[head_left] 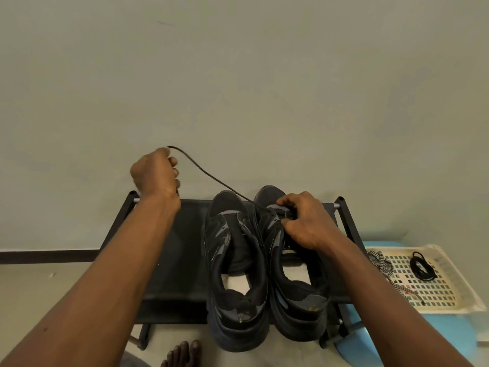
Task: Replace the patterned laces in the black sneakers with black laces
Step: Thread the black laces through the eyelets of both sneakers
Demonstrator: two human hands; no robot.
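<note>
Two black sneakers stand side by side, touching, on the top shelf of a black rack (172, 247), toes toward the wall.

- Left sneaker (235, 260): tongue exposed, opening facing up.
- Right sneaker (299, 287): the right hand (301, 218) rests on its forefoot. The fingers (287, 201) are curled and pinch the upper at the eyelet area. What lies under the fingertips cannot be told.
- Black lace (209, 178): one end is gripped in the left hand (154, 172), which is raised above the rack's far left corner with its fingers closed around the lace. A short tip projects above the fist. From there the lace runs taut, down and to the right, across the toe of the left sneaker to the inner front edge of the right sneaker, just beside the right hand.

To the right of the rack, a perforated tray (449, 274) sits on a blue stool (436, 340). It holds a patterned lace (381, 263) at its left edge and a coiled black lace (422, 266) near its far side, well apart.

A bare foot (182, 353) shows on the floor in front of the rack.
</note>
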